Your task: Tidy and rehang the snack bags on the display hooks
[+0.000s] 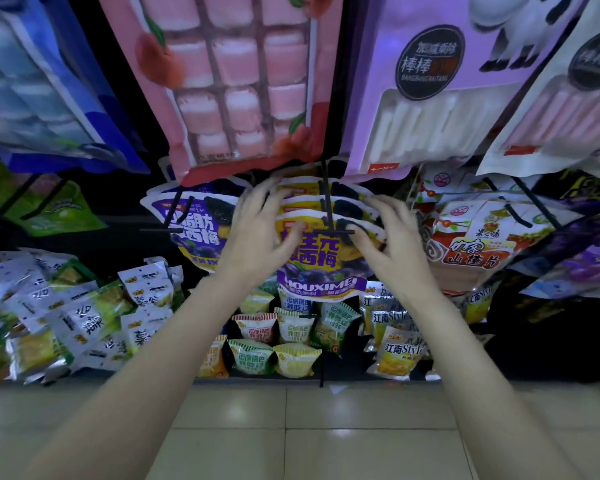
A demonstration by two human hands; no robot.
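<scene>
While both arms reach up from the bottom of the view, the hands meet at a stack of purple-and-yellow prune bags [321, 258] hanging on a black hook [328, 216] in the middle of the rack. Left hand [262, 233] is on the left edge of the stack, fingers spread and bent, fingertips pressing in among the top edges of the bags; the thumb lies against the front bag. Right hand [383, 237] is on the right edge, fingers curled, thumb and forefinger pinching the front bag's upper right corner just beside the hook's crossbar. Neither hand is closed tight; both are half open and wrapped around the sides of the stack. The bags fan out one behind another along the hook, the front one hanging lowest with its purple bottom band facing us.

Just to the left hangs a second bunch of the same prune bags [194, 226] on its own hook, untouched. To the right, red-and-white hawthorn snack bags [471, 244] hang close by. Above, a big pink bag [236, 81] and a lilac bag [440, 81] overlap the top of the stack. Below, small snack packets [291, 341] sit piled on a lower shelf, with pale floor tiles [291, 427] beneath.
</scene>
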